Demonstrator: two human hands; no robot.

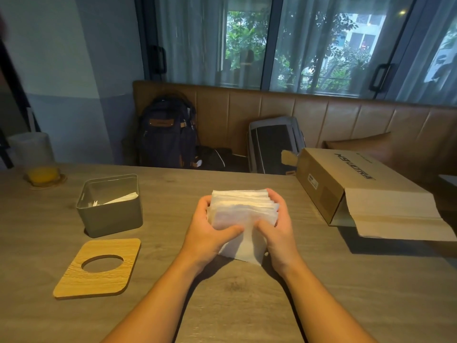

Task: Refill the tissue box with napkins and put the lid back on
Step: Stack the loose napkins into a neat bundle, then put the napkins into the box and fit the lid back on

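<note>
Head view: lidless tissue box (pixel 110 216), few napkins (pixel 121 198) inside; left hand (pixel 210 232), right hand (pixel 277 231) curled around napkin stack (pixel 247 206).

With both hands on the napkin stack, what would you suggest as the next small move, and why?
Probably carry the napkin stack left and lower it into the grey tissue box. The left hand and right hand grip it from both sides, the box stands open and nearly empty, and the wooden lid lies off on the table.

table (pixel 235 305): matt wood grain | lid (pixel 99 267): pale wood | tissue box (pixel 111 216): matt grey | napkins (pixel 243 214): soft white paper
</note>
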